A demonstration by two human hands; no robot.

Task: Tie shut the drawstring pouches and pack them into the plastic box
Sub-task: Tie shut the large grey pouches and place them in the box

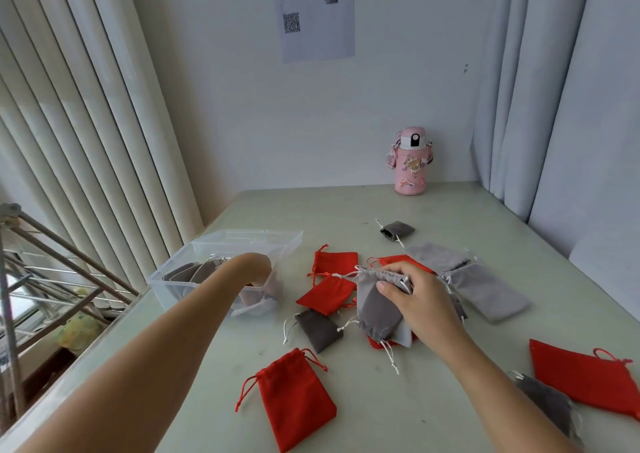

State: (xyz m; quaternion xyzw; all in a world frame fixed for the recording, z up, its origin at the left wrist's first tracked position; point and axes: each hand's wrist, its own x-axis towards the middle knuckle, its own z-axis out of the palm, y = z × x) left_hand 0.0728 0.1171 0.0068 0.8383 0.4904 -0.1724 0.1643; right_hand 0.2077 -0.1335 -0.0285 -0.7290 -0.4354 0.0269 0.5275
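Pouches (298,397), red and grey, mixed sizes: scattered loose over the tabletop (346,210), probably awaiting tying. Box (166,274), clear plastic, at the tabletop's left edge: holds several grey ones, judged already done. Left hand (258,276): dipped inside Box, probably depositing; its fingers are blurred behind the wall, so grip cannot be told. Right hand (422,300): fingers (384,286) curled, pinching the gathered mouth of one grey pouch (375,309) atop the central heap, likely next for tying.
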